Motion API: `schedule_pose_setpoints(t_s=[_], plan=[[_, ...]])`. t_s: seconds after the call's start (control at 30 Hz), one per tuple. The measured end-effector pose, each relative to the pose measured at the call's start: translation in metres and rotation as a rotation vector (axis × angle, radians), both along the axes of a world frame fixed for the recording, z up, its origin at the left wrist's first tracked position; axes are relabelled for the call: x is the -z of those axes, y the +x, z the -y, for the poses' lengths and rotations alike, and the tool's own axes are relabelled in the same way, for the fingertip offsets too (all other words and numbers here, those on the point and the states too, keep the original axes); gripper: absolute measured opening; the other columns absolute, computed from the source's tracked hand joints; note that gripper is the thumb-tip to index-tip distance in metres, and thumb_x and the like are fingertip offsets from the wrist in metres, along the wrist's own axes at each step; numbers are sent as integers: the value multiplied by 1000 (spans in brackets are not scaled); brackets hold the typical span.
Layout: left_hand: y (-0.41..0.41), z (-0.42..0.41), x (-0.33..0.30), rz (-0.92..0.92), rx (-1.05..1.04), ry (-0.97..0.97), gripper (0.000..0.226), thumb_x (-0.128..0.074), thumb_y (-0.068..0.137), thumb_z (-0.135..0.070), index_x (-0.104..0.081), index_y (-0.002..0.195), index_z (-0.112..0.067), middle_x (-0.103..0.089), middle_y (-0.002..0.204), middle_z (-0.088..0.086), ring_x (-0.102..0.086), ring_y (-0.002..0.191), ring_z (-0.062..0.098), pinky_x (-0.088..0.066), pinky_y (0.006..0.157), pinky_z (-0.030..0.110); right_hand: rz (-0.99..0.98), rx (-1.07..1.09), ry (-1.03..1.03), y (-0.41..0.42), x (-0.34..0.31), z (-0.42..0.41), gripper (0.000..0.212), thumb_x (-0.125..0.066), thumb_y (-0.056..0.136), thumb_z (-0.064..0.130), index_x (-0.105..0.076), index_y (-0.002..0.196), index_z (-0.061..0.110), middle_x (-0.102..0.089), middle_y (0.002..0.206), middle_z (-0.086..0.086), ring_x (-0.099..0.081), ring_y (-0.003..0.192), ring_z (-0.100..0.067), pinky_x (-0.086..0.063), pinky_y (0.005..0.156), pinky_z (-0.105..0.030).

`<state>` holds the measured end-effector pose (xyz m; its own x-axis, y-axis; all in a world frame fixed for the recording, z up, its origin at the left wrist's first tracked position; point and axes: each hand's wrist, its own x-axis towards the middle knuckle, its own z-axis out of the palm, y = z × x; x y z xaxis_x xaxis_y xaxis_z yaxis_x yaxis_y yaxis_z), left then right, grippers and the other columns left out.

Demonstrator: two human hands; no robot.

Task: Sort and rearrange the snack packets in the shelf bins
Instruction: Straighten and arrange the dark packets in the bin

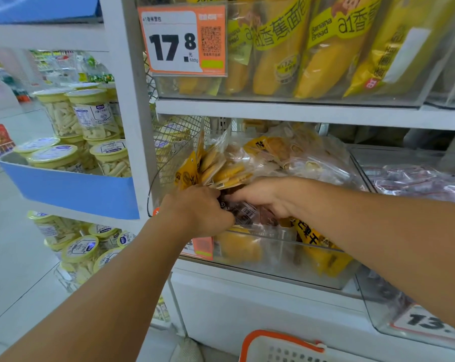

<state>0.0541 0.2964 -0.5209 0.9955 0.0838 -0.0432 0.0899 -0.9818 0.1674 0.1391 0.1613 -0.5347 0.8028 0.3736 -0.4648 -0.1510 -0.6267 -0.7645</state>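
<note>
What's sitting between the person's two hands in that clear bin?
In the head view, a dark packet with a white barcode label lies between the left hand and right hand; both hands touch it inside the clear bin.

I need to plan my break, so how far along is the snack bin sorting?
Nothing looks finished. Both hands are in the clear bin: the left hand grips yellow packets, the right hand rests on dark packets. Loose bags behind still need sorting.
</note>
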Motion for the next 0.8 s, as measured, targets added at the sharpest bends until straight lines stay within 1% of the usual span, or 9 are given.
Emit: schedule_pose_setpoints(t_s=[0.1, 0.17, 0.23, 0.33, 0.43, 0.47, 0.53, 0.63, 0.8], plan=[[0, -2, 1, -5, 3, -5, 48, -51, 76, -57, -54, 119, -38, -54, 108, -8, -49, 100, 22, -42, 83, 37, 77, 11, 11, -4, 5, -12, 40, -66, 96, 38, -62, 127, 13, -67, 123, -12, -67, 107, -31, -54, 80, -38], [-1, -3, 1, -4, 10, -17, 54, -46, 67, -62, -54, 115, -39, -53, 105, -8, -52, 102, 24, -42, 81, 36, 193, 21, 13, -6, 6, -16, 34, -68, 95, 33, -65, 120, 10, -67, 114, -9, -65, 99, -26, -49, 73, -29], [-1, -4, 1, 9, 13, -27, 52, -46, 62, -62, -54, 108, -38, -56, 101, -8, -54, 98, 24, -44, 77, 35, 290, 43, 8, -6, 7, -17, 18, -68, 95, 28, -66, 97, 10, -64, 97, -8, -59, 84, -22, -43, 66, -26], [-1, -5, 4, 75, 19, -53, 50, -58, 65, -63, -53, 108, -39, -57, 101, -9, -56, 97, 23, -44, 76, 34, 430, 77, -72, -3, 2, -6, 29, -65, 97, 29, -53, 75, 14, -56, 79, -4, -56, 82, -23, -42, 67, -29], [-3, -4, 5, 116, 13, -60, 72, -69, 65, -67, -48, 128, -39, -59, 118, -8, -57, 108, 25, -46, 82, 35, 564, 161, -50, -1, -19, 20, 21, -64, 98, 27, -63, 104, 7, -66, 102, -7, -64, 99, -24, -49, 82, -32], [-3, -4, 5, 112, -4, -59, 81, -71, 64, -68, -45, 134, -36, -59, 122, -7, -57, 111, 26, -47, 84, 36, 591, 179, -47, 1, -26, 30, 25, -64, 97, 26, -64, 110, 4, -68, 107, -10, -64, 99, -24, -49, 82, -32], [-2, -4, 6, 106, -23, -51, 87, -72, 63, -69, -45, 136, -31, -62, 121, -5, -57, 110, 26, -48, 83, 35, 627, 173, -68, -4, -41, 48, 26, -64, 96, 26, -67, 105, 2, -68, 96, -10, -63, 89, -21, -44, 69, -27], [-2, -3, 5, 122, -11, -60, 87, -74, 61, -69, -44, 134, -33, -64, 120, -6, -58, 108, 24, -49, 83, 34, 565, 230, 21, -16, -57, 70, 22, -67, 95, 31, -64, 111, 17, -63, 95, 4, -60, 92, -16, -47, 71, -25], [-11, 23, -1, 336, 321, -330, 102, -86, 54, -65, -42, 141, -35, -57, 130, -17, -55, 120, 8, -49, 98, 32, 327, 393, 355, -37, -57, 88, 34, -78, 82, 27, -66, 110, 12, -73, 99, -13, -72, 82, -28, -61, 68, -39]])
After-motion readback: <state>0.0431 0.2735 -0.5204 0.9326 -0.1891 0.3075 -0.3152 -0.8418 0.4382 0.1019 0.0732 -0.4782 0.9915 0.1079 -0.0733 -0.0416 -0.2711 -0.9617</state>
